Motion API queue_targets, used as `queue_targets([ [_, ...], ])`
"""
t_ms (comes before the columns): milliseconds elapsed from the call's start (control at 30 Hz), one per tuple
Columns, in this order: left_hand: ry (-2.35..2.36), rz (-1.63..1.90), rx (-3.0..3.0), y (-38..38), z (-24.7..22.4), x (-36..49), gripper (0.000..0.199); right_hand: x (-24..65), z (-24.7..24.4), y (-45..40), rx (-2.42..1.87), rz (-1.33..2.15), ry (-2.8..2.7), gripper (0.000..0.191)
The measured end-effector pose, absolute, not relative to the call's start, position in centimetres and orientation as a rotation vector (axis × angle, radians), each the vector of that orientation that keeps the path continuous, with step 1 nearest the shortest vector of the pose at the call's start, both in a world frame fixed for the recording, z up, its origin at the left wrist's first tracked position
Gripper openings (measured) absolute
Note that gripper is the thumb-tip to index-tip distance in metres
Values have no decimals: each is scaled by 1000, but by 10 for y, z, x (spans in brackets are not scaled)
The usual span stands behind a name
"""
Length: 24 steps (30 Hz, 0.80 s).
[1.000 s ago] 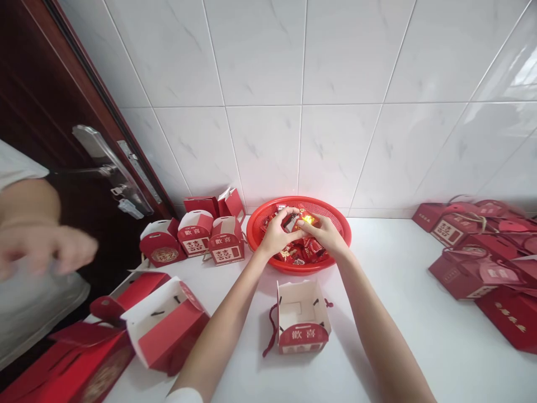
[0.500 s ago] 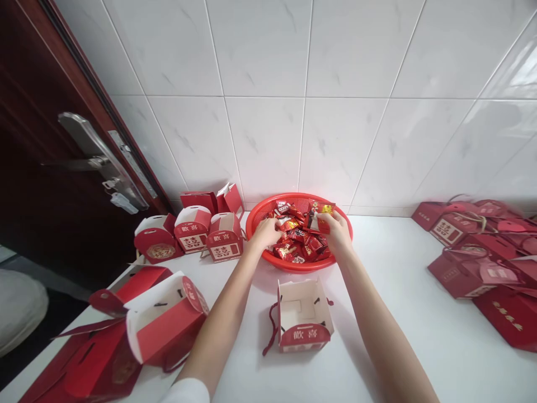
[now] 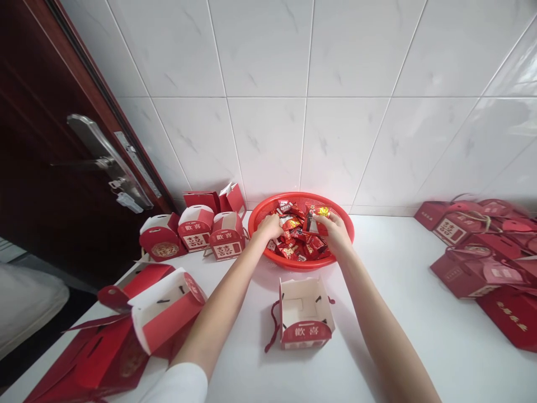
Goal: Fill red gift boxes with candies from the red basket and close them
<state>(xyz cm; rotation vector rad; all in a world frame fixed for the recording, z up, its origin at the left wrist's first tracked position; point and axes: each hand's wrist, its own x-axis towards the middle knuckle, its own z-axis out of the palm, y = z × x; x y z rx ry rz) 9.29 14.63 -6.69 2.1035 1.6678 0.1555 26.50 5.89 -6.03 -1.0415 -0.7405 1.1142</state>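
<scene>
A red plastic basket [image 3: 300,268] against the wall holds a heap of red-wrapped candies [image 3: 296,238]. Over its left part is my left hand [image 3: 271,226], fingers bent down among the wrappers; what they grip, if anything, is hidden. My right hand [image 3: 333,229], over the right part, pinches a red candy packet [image 3: 315,219] with a yellow print. In front of the basket stands a red and white gift box [image 3: 306,313], its top open and its inside bare, with a dark red cord at its left.
Small red boxes [image 3: 195,226] stand at the back left, with larger open boxes [image 3: 168,313] nearer me. A pile of folded red boxes [image 3: 482,252] lies on the right of the white table [image 3: 398,268]. A dark door [image 3: 50,140] borders the left.
My left hand has shifted slightly within the basket, its fingers closer together. The packet in my right hand has tilted and sits a little lower. The view has moved slightly.
</scene>
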Motion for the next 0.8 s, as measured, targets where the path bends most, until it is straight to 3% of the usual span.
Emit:
queue_targets([
  [500, 1508, 35, 2443, 133, -55, 104, 16, 265, -67, 63, -1045, 1065, -790, 28],
  [633, 1299, 14, 2546, 133, -53, 113, 8, 266, -70, 67, -1035, 1021, -803, 25],
  [800, 1141, -70, 2488, 141, -68, 122, 13, 267, -74, 71, -1052, 1005, -803, 25],
])
